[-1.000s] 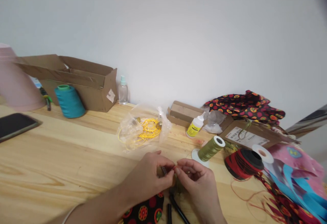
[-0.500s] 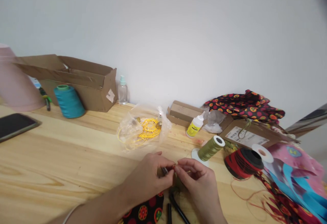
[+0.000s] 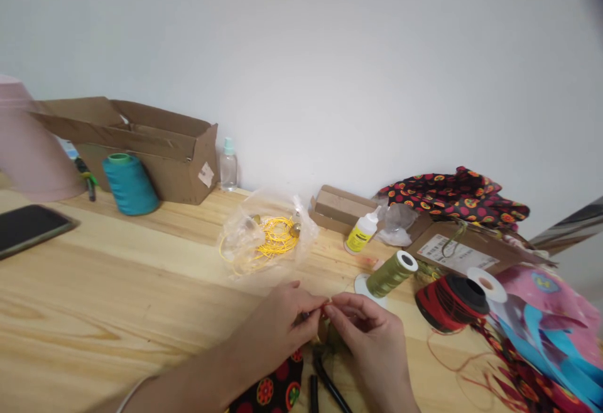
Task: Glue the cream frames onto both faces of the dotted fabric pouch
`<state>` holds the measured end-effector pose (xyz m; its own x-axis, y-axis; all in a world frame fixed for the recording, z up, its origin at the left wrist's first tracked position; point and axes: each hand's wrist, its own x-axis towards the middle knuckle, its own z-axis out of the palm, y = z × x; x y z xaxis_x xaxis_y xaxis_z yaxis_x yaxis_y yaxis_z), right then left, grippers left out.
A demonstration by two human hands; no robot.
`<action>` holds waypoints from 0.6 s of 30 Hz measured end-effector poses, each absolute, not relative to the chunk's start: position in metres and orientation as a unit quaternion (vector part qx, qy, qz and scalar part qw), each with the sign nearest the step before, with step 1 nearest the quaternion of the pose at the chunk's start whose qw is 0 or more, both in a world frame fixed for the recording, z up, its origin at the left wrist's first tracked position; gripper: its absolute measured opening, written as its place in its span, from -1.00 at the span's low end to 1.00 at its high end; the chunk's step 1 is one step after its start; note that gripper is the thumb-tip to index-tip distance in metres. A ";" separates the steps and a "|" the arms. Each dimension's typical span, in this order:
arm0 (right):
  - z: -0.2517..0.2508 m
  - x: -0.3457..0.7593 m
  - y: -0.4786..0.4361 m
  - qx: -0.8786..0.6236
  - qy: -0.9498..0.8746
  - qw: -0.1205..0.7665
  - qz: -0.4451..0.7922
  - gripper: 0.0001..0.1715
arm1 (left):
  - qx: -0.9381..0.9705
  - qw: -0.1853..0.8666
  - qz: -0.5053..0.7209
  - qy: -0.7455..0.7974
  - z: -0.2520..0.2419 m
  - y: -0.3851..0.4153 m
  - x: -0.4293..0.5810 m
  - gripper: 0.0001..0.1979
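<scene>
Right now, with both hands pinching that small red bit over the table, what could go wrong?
1. The red strand is pinched only between fingertips of the left hand and right hand; it could slip out.
2. Loose red thread trails by the red spool, near the right hand, and might snag.
3. The olive spool lies tilted close by; a nudge could roll it.
</scene>
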<state>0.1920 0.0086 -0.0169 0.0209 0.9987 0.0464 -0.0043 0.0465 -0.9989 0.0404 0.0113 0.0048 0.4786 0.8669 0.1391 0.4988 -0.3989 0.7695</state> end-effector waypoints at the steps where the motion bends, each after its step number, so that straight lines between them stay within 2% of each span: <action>1: -0.017 0.192 0.009 -0.495 -0.506 0.515 0.483 -0.90 | 0.790 0.340 0.272 0.431 0.005 0.011 0.040 -0.72; 11: -0.019 0.192 0.008 -0.523 -0.531 0.507 0.433 -0.90 | 0.780 0.358 0.279 0.430 0.003 0.013 0.039 -0.71; 18: -0.019 0.193 0.008 -0.519 -0.527 0.504 0.447 -0.90 | 0.776 0.378 0.286 0.416 0.004 0.012 0.039 -0.74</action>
<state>0.1927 0.0080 -0.0191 0.0452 0.9968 0.0666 0.0955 0.0620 -0.9935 0.0389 0.0120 0.0042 0.4910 0.8614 0.1303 0.4294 -0.3695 0.8241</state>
